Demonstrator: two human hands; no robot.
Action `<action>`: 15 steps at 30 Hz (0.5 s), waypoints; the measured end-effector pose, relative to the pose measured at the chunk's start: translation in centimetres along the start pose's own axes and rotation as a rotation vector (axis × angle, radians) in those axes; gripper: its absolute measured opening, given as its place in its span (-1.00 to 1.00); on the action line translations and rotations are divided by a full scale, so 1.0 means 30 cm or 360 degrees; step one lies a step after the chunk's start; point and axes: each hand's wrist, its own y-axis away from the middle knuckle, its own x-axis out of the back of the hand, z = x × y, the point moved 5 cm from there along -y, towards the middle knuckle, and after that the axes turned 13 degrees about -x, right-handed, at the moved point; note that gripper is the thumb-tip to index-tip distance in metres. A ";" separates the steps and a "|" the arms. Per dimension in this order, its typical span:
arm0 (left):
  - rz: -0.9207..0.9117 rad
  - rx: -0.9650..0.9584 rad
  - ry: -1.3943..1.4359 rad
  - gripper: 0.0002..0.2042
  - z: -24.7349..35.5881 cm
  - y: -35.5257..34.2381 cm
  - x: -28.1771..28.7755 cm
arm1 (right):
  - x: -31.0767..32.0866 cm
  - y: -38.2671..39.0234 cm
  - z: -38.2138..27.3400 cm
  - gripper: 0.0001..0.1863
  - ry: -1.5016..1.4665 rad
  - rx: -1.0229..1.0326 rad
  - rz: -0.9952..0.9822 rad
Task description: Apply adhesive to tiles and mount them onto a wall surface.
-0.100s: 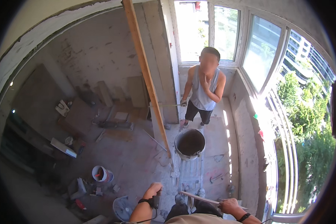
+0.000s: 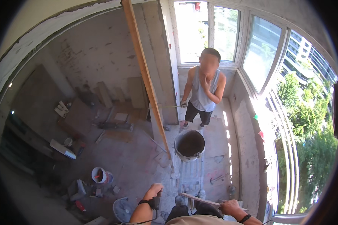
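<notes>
Over the near edge of the floor: a thin pale strip slants across the person's legs, its far end up and to the left.
Right hand: fingers wrapped closed around the strip toward its right end.
Left hand: curled in near the knee, apart from the strip; whether it holds anything cannot be told.
Latest change: only a faint leftward drift of the whole view; the right hand's grip and the strip's slant look unaltered, so the handling seems paused.
Big bucket: upright, ahead of the legs, between the floor's window side and the timber.
Timber: an orange-brown length, tilted, its foot just left of the bucket.
Co-worker: standing beyond the bucket at the floor's far end, one hand at the chin.
White pail: toward the floor's left side.
</notes>
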 end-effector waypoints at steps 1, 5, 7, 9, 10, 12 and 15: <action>-0.0010 -0.0016 0.0007 -0.87 0.016 -0.002 -0.013 | -0.003 -0.001 0.007 -0.64 -0.0004 -0.0017 0.0002; -0.0101 -0.0073 0.0042 -0.87 0.099 -0.044 -0.031 | 0.029 0.035 0.001 -0.63 0.0011 -0.0054 -0.0125; 0.0041 -0.0296 0.0012 -0.55 0.250 -0.103 -0.045 | 0.031 0.025 -0.005 -0.61 0.0028 -0.0075 -0.0197; 0.0025 -0.0428 -0.0022 -0.45 0.434 -0.163 -0.081 | -0.009 0.045 0.005 -0.78 -0.0198 -0.0031 0.0200; 0.0011 -0.0502 -0.0066 -0.34 0.517 -0.165 -0.105 | 0.007 0.058 -0.001 -0.80 -0.0176 -0.0037 0.0115; -0.0071 -0.0490 -0.0211 -0.27 0.720 -0.100 -0.189 | 0.004 0.081 0.006 -0.80 -0.0182 -0.0125 0.0082; -0.0039 -0.0557 -0.0245 -0.29 0.789 -0.156 -0.136 | -0.062 0.054 0.029 -0.79 -0.0162 -0.0118 0.0069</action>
